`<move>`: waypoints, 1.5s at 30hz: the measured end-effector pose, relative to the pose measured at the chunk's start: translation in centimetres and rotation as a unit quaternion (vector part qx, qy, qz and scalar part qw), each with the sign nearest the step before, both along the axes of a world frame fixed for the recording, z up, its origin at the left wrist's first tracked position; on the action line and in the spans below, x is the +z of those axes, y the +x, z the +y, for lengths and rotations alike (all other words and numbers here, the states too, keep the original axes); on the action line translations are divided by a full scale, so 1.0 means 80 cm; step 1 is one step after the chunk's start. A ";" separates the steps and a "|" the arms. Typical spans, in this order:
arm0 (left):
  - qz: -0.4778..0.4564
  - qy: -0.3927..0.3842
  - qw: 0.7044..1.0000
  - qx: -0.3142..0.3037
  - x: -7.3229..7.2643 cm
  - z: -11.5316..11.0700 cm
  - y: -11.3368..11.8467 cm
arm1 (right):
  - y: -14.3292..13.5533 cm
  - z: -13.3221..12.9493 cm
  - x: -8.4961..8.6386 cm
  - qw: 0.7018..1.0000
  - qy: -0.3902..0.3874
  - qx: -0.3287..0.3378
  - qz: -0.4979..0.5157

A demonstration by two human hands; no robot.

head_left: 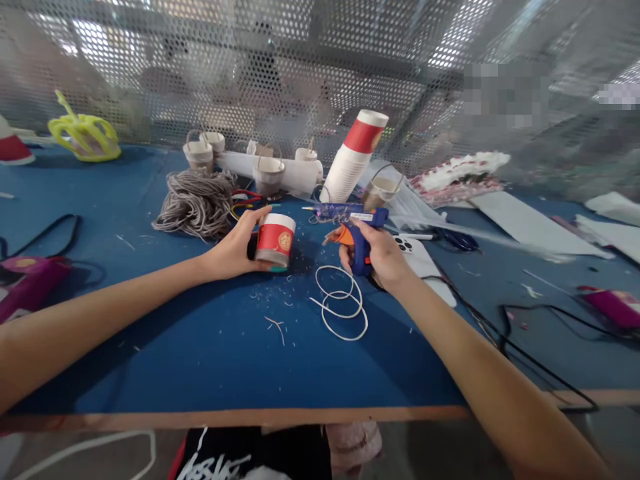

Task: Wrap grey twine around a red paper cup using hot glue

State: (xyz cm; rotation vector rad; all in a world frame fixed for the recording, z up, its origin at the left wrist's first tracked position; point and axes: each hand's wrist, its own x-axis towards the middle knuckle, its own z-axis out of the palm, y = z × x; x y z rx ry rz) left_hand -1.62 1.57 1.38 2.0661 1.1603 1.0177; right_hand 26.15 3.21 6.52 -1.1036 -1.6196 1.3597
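My left hand (233, 248) is wrapped round a red and white paper cup (276, 233) with a gold emblem. A greyish band runs round the cup's lower end. In my right hand (380, 257) is a blue hot glue gun (361, 253) with an orange trigger. Its nozzle points left at the cup, a small gap apart from it. A clear glue stick seems to stick out of the gun's back. Between my hands, nearer to me, a loose white cord (345, 313) lies in loops on the blue table (225, 360).
Behind my left hand lies a bundle of grey cord (195, 203). Several small handled cups (270, 175) and a leaning stack of paper cups (353, 157) stand farther back. A white phone (425, 267) and black cable (540, 373) lie right. A yellow basket (85, 137) stands far left.
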 end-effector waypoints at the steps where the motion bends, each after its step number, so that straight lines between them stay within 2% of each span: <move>1: 0.003 0.012 1.000 0.002 0.000 0.000 0.000 | -0.003 -0.004 0.002 0.999 -0.023 0.017 0.022; 5: -0.028 0.015 0.999 -0.013 -0.002 0.004 0.002 | -0.010 -0.020 0.004 0.996 -0.045 0.064 0.052; 10: -0.073 -0.020 0.996 -0.043 -0.005 0.007 0.002 | -0.004 -0.032 -0.008 0.999 0.019 0.039 -0.029; 14: -0.078 -0.011 0.996 -0.047 -0.008 0.010 0.000 | 0.000 -0.030 -0.017 0.992 0.045 0.061 -0.103; 18: -0.079 0.003 0.996 -0.052 -0.011 0.012 -0.001 | -0.003 -0.027 -0.024 0.987 0.037 0.079 -0.137; 33: -0.076 -0.001 0.996 -0.053 -0.007 0.011 0.000 | -0.003 -0.028 -0.029 0.978 0.035 0.054 -0.198; 45: -0.075 -0.011 0.996 -0.052 -0.007 0.011 -0.001 | 0.000 -0.025 -0.033 0.973 0.037 0.069 -0.215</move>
